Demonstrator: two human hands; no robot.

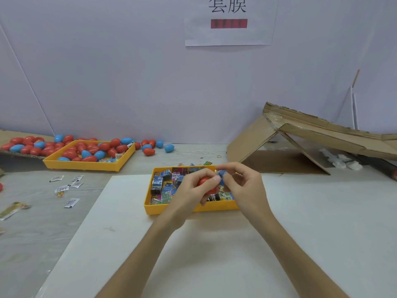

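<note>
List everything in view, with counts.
red egg: 1, red, gripped by the left hand
blue packet: 1, blue, pinched by the right hand
near tray: 1, yellow, centre, full of printed packets
far tray: 1, yellow, back left, holds eggs
loose eggs: many, red and blue, around the far tray
sachets: several, white, table left
cardboard box: 1, brown, collapsed, right
white board: 1, white, partly under the near tray
paper sign: 1, white, on the wall
left hand: 1, bare, above the near tray
right hand: 1, bare, above the near tray
</note>
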